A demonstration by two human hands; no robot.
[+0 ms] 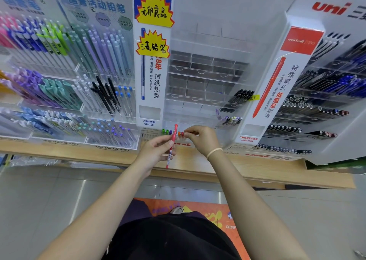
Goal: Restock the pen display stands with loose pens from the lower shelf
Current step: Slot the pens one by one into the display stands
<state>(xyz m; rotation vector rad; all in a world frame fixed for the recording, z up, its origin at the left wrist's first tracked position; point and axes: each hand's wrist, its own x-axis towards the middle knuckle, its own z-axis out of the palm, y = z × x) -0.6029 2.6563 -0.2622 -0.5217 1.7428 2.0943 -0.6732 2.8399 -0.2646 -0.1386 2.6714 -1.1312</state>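
Note:
My left hand (156, 150) holds a red pen (172, 145) upright, its cap pointing up toward the clear acrylic stand (206, 85) in the middle. My right hand (200, 138) reaches to the stand's bottom row, its fingertips pinching at a pen among the green, purple, orange and red capped pens (171, 132) standing there. Most of the stand's upper slots hold nothing; a few black pens (238, 99) sit at its right side.
Full Kokuyo pencil racks (65, 85) stand to the left, a uni pen rack (320, 101) to the right. All rest on a wooden shelf (190, 164). Below are a grey tiled floor and an orange mat (219, 212).

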